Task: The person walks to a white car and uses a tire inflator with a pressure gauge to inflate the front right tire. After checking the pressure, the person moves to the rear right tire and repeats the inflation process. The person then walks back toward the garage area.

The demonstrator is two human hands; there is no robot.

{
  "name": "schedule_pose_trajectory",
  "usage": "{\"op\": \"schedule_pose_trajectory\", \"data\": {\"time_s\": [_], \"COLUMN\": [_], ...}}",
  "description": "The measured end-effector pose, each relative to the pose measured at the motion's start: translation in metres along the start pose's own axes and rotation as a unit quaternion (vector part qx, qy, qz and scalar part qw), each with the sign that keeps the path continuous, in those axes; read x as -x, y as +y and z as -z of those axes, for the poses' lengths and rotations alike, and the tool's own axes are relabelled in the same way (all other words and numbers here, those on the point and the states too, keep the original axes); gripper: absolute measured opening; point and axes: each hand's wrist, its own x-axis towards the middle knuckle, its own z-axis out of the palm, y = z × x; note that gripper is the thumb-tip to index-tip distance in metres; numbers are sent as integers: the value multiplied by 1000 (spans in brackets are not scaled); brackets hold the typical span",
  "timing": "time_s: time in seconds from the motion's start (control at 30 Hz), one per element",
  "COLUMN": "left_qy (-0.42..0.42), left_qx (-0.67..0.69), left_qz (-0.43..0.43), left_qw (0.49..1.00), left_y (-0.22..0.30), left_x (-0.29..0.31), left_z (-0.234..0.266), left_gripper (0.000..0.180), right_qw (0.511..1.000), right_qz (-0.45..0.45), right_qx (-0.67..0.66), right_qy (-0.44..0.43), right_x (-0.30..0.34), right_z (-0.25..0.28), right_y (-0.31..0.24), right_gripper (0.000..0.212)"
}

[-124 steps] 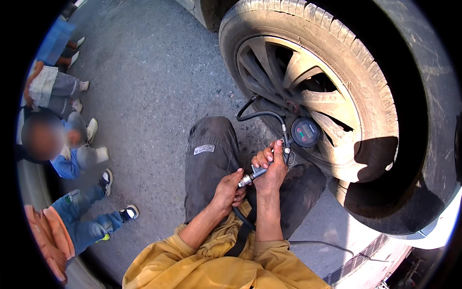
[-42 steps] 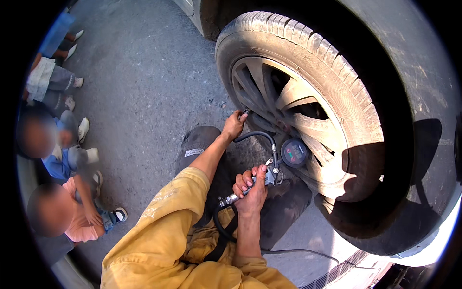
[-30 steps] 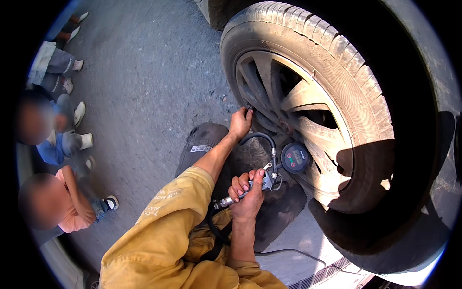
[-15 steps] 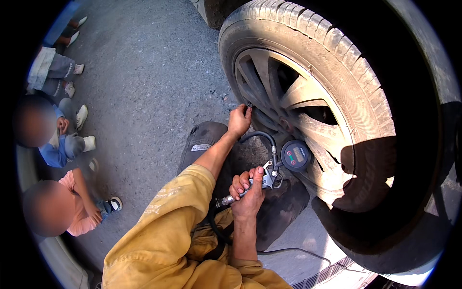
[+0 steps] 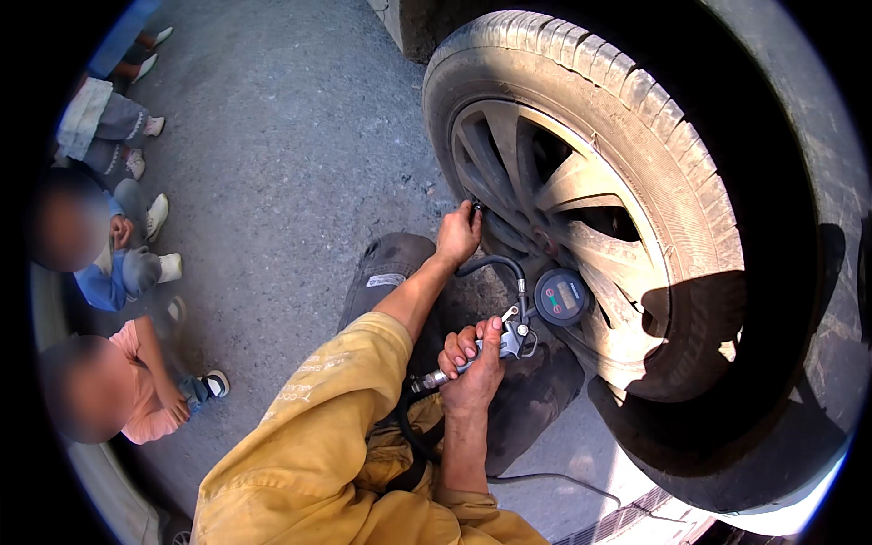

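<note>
My right hand (image 5: 472, 368) is wrapped around the grip of a tire inflator gun (image 5: 514, 338), its thumb lying along the top by the lever. A round dark digital gauge (image 5: 561, 297) sits at the gun's far end, before the wheel's spokes. From the gun a short black hose (image 5: 495, 262) curves up to my left hand (image 5: 459, 234). The left fingers pinch the hose's end fitting (image 5: 477, 206) at the left edge of the dusty alloy wheel (image 5: 581, 191). The valve itself is hidden by the fingers and the rim.
The wheel sits inside a dark wheel arch (image 5: 781, 218). A thin air line (image 5: 563, 477) trails over the ground from under my right arm. My knee (image 5: 386, 268) is below the left forearm. On the left several people sit along a kerb, one in a pink shirt (image 5: 150, 386).
The view has shifted slightly, so the wheel appears a little lower and further right. Both hands keep their grips; the left hand stays at the rim with the hose end.
</note>
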Motion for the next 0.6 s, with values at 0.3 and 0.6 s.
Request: {"op": "schedule_pose_trajectory", "data": {"time_s": [0.3,0.6], "left_qy": [15,33], "left_qx": [-6,19], "left_qz": [-13,-16], "left_qw": [1000,999], "left_y": [1,-1], "left_x": [2,3], "left_z": [3,-1], "left_gripper": [21,24], "right_qw": [1000,1000], "right_qz": [-5,1], "right_qx": [3,4], "right_qy": [8,3], "right_x": [0,1], "right_z": [0,-1], "right_y": [3,1], "right_gripper": [33,33]}}
